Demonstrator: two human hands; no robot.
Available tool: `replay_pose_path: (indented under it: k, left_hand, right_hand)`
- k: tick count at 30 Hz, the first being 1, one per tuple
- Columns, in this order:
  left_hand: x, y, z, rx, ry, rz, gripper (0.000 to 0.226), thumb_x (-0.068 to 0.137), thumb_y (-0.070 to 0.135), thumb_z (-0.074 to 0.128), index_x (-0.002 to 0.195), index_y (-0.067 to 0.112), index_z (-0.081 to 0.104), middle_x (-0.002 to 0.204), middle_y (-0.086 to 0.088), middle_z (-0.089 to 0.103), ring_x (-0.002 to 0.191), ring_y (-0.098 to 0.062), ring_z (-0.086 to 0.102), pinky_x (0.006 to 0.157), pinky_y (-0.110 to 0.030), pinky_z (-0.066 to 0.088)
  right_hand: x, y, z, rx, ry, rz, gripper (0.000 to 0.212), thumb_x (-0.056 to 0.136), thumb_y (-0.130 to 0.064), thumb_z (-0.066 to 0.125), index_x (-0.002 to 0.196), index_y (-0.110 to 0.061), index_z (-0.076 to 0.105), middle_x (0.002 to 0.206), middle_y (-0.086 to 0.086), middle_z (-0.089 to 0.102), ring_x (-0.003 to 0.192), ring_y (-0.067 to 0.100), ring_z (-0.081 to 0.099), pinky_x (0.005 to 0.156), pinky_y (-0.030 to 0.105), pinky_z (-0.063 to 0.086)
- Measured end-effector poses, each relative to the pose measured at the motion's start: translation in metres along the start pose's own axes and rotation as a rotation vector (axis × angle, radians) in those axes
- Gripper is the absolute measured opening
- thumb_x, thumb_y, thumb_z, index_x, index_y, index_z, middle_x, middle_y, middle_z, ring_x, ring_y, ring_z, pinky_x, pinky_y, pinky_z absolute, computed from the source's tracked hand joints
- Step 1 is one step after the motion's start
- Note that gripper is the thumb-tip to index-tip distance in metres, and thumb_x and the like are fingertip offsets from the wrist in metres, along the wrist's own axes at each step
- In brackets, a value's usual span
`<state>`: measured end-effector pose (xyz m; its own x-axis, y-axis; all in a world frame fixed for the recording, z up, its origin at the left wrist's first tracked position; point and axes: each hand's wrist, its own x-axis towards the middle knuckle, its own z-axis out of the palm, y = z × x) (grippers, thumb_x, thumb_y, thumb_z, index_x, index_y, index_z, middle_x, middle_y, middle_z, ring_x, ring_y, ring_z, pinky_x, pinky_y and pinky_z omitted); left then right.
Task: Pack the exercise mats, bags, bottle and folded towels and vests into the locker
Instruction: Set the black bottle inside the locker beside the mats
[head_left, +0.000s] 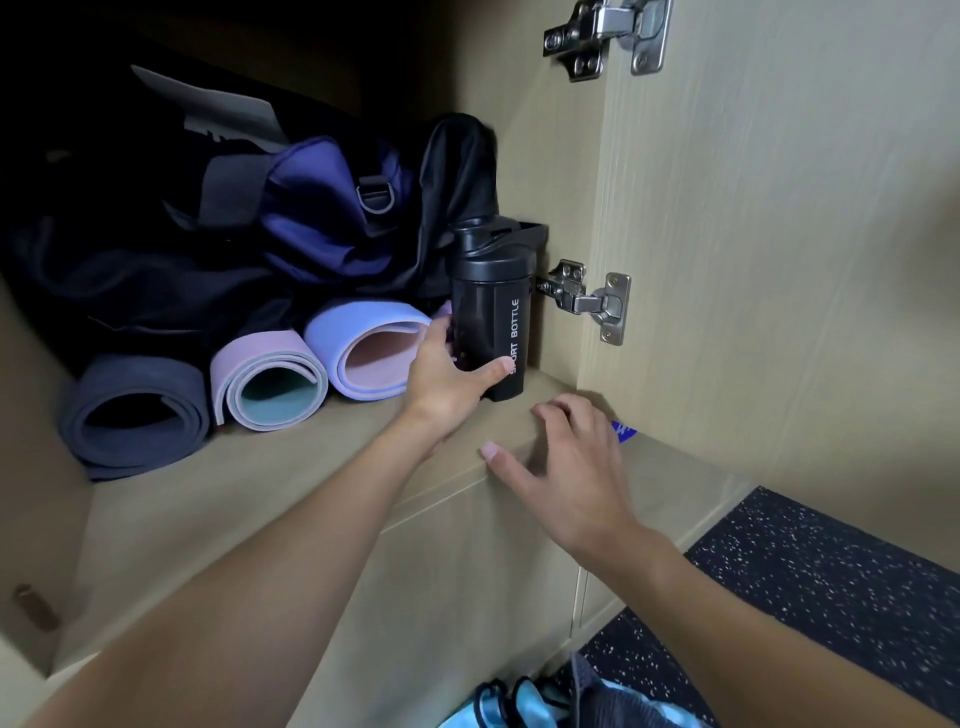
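A black sport bottle (493, 306) stands upright on the locker shelf (249, 499) at its right end, close to the side wall. My left hand (447, 374) is wrapped around its lower half. To its left lie three rolled mats: dark grey (135, 415), pink with a teal inside (270, 384) and lilac with a pink inside (369, 348). Behind and on top of them sit a dark bag (130, 270) and a purple bag (322, 208). My right hand (566, 462) hovers at the shelf's front edge, fingers spread, holding nothing.
The locker door (779, 234) stands open on the right, with metal hinges (587, 301). Below lies a speckled dark floor (831, 587). Light blue and grey fabric (545, 701) lies at the bottom edge. A small blue tag (623, 431) pokes out beside my right hand.
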<state>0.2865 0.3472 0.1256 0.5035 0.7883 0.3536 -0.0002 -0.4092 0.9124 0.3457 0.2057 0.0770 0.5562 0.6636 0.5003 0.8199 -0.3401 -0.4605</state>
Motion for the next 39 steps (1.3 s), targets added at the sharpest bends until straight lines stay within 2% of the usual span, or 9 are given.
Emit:
replay_pose_path:
  k: [5,13,18,22,29,31,34,37,39]
  left_hand:
    - [-0.003,-0.004,-0.006,0.122,-0.040,-0.006,0.062,0.075,0.026,0.082,0.127,0.026,0.049,0.114,0.006,0.070,0.106,-0.013,0.067,0.099,-0.038,0.052]
    - [-0.018,0.000,-0.023,0.231,-0.131,-0.046,0.029,0.084,0.013,0.073,0.112,0.011,0.063,0.101,0.004,0.073,0.095,-0.012,0.070,0.096,-0.037,0.054]
    - [-0.052,0.011,-0.027,0.360,-0.154,0.008,0.023,0.088,0.011,0.068,0.109,0.016,0.061,0.099,-0.002,0.065,0.096,-0.018,0.060,0.097,-0.029,0.047]
    - [-0.084,0.023,-0.026,0.454,-0.263,0.120,0.032,0.088,0.002,0.061,0.120,0.003,0.062,0.116,-0.016,0.066,0.109,-0.026,0.062,0.101,-0.033,0.046]
    - [-0.178,0.012,-0.003,0.671,-0.581,0.371,0.038,0.086,0.015,0.057,0.124,0.015,0.062,0.128,-0.005,0.059,0.121,-0.023,0.053,0.104,-0.031,0.038]
    - [-0.206,-0.015,0.011,0.746,-0.724,0.351,0.048,0.085,0.027,0.062,0.133,0.021,0.056,0.133,-0.003,0.055,0.125,-0.022,0.051,0.108,-0.037,0.037]
    - [-0.247,-0.064,0.033,0.785,-0.858,0.212,0.074,0.076,0.057,0.058,0.144,0.033,0.042,0.145,0.004,0.045,0.135,-0.020,0.043,0.110,-0.047,0.036]
    - [-0.283,-0.113,0.055,0.932,-0.990,0.077,0.087,0.078,0.066,0.065,0.151,0.036,0.029,0.159,0.003,0.026,0.147,-0.019,0.025,0.116,-0.054,0.025]
    - [-0.302,-0.139,0.066,0.985,-1.073,-0.026,0.096,0.075,0.069,0.067,0.154,0.039,0.020,0.163,0.000,0.015,0.150,-0.022,0.015,0.117,-0.058,0.020]
  right_hand:
    - [0.000,0.002,-0.007,0.013,-0.063,-0.023,0.081,0.080,-0.074,0.050,0.134,-0.014,0.050,0.142,-0.003,0.040,0.135,0.016,0.030,0.112,0.029,0.024]
    - [0.000,-0.001,-0.009,0.034,-0.120,-0.008,0.075,0.086,-0.066,0.052,0.138,-0.013,0.047,0.145,0.000,0.037,0.137,0.017,0.028,0.113,0.033,0.026]
    - [-0.022,-0.006,-0.016,0.131,-0.092,-0.021,0.040,0.094,-0.034,0.056,0.124,-0.008,0.056,0.136,0.005,0.044,0.131,0.022,0.037,0.110,0.039,0.033]
    - [-0.049,0.004,-0.024,0.106,-0.104,-0.017,0.025,0.089,-0.012,0.054,0.111,-0.005,0.060,0.121,0.010,0.050,0.112,0.029,0.050,0.095,0.043,0.043]
    - [-0.139,0.058,-0.038,-0.060,-0.483,0.169,0.019,0.092,-0.019,0.053,0.108,-0.016,0.061,0.113,0.004,0.054,0.105,0.026,0.054,0.095,0.041,0.045]
    - [-0.170,0.079,-0.043,-0.121,-0.597,0.230,0.007,0.090,-0.021,0.054,0.086,-0.023,0.059,0.091,-0.003,0.052,0.090,0.026,0.053,0.081,0.036,0.044]
    - [-0.217,0.117,-0.045,-0.136,-0.675,0.381,0.027,0.085,-0.023,0.054,0.062,-0.026,0.040,0.070,-0.006,0.041,0.075,0.025,0.044,0.069,0.030,0.033]
    - [-0.264,0.156,-0.036,-0.077,-0.737,0.502,0.008,0.086,-0.027,0.058,0.078,-0.024,0.058,0.079,-0.002,0.055,0.079,0.024,0.054,0.071,0.031,0.042]
    - [-0.292,0.178,-0.023,-0.054,-0.767,0.588,0.032,0.085,-0.034,0.065,0.112,-0.018,0.060,0.103,0.003,0.062,0.096,0.023,0.060,0.081,0.028,0.046]
